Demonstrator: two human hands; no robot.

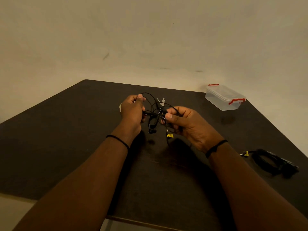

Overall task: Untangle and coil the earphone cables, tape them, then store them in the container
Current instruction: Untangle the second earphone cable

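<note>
Both hands, left (133, 112) and right (185, 122), pinch a messy black earphone tangle (155, 114), yellow tag (170, 135) dangling underneath.

Both hands — left (133, 110), right (181, 122) — raised, fingers pinched (forearms extended).

No legible text; yellow tag (170, 135) on earphone cable unreadable.
</note>
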